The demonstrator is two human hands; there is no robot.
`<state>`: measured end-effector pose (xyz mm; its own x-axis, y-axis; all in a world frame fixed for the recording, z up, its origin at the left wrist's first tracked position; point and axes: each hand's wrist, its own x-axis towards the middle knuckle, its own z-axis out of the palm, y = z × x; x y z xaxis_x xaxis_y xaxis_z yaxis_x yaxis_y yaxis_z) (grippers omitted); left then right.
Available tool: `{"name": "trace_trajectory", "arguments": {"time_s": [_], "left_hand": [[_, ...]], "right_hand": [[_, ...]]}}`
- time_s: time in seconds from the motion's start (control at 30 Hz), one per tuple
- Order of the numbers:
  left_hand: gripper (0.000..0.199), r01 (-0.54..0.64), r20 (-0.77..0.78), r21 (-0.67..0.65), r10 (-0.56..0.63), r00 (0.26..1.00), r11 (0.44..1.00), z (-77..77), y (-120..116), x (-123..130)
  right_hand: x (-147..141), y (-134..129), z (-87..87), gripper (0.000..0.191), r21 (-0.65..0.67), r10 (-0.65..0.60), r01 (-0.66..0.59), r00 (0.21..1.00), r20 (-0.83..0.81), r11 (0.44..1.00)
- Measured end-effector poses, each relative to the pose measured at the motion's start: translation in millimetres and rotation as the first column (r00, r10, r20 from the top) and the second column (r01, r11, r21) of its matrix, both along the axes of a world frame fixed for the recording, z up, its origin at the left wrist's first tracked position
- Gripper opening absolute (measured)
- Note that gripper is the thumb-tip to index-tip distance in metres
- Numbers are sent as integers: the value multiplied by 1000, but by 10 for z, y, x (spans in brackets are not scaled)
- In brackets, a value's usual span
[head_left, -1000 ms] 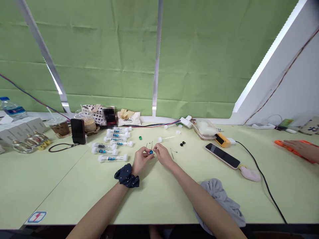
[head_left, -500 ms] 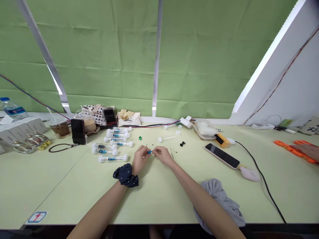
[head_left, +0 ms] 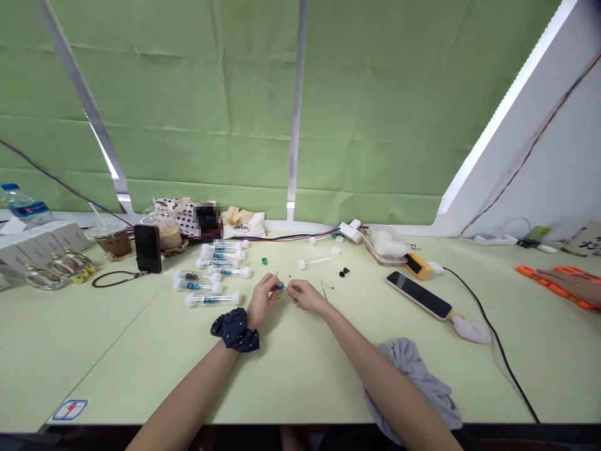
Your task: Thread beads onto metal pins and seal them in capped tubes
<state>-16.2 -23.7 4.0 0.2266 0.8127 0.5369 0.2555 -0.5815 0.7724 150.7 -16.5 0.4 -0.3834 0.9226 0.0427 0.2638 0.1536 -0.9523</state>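
My left hand [head_left: 263, 302] is closed in a pinch on a small shiny blue part [head_left: 280, 287] just above the table. Facing it, my right hand [head_left: 306, 295] pinches at the part's right end, where a thin metal bit shows; what those fingertips hold is too small to name. Clear tubes with white caps, such as this near tube [head_left: 213, 299], lie to the left, several with blue pieces inside. A green ring-like piece [head_left: 264, 261] lies beyond my left hand. Right of my hands are a thin dark wire-like piece [head_left: 323, 289] and small black round pieces [head_left: 344, 272].
An uncapped clear tube [head_left: 315, 260] lies behind my hands. Rightward are a phone [head_left: 419, 295], a yellow device [head_left: 419, 265], a black cable [head_left: 488, 322] and another person's hand [head_left: 573, 285] on an orange object [head_left: 535, 275]. Grey cloth [head_left: 417, 376] lies under my right forearm. Drinks and an upright phone [head_left: 148, 249] stand left.
My hands stay almost in place, with slight finger shifts around the blue part. The other person's hand at far right has moved left over the orange object.
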Motion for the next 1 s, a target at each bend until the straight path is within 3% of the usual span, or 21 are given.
{"name": "trace_trajectory", "arguments": {"time_s": [0.17, 0.37, 0.43, 0.53, 0.67, 0.8, 1.0], "left_hand": [[6, 47, -31, 17, -47, 998, 999, 18, -2, -20], [3, 66, -85, 20, -64, 994, 998, -11, 18, -21], [1, 53, -78, -9, -53, 995, 999, -32, 32, -20], [6, 30, -37, -89, -33, 999, 996, -61, 59, -28], [13, 9, 77, -208, 7, 997, 978, -80, 100, -55], [23, 35, 286, -306, 56, 957, 951, -86, 146, -81], [35, 141, 470, -434, 89, 878, 890, -94, 172, -87]], "right_hand": [[-2, -28, 43, 27, -271, 48, -87, 988, -147, 959], [46, 7, 37, 28, -369, 81, -156, 974, -212, 916], [33, 14, 21, 26, -323, 58, -109, 985, -162, 940], [-10, 18, 2, 22, -82, -52, 52, 999, 5, 995], [-12, 29, -8, 18, 209, -211, 159, 944, 255, 965], [55, 49, -16, 15, 301, -289, 174, 871, 398, 938], [88, 73, -74, 12, 310, -276, 137, 841, 466, 941]]}}
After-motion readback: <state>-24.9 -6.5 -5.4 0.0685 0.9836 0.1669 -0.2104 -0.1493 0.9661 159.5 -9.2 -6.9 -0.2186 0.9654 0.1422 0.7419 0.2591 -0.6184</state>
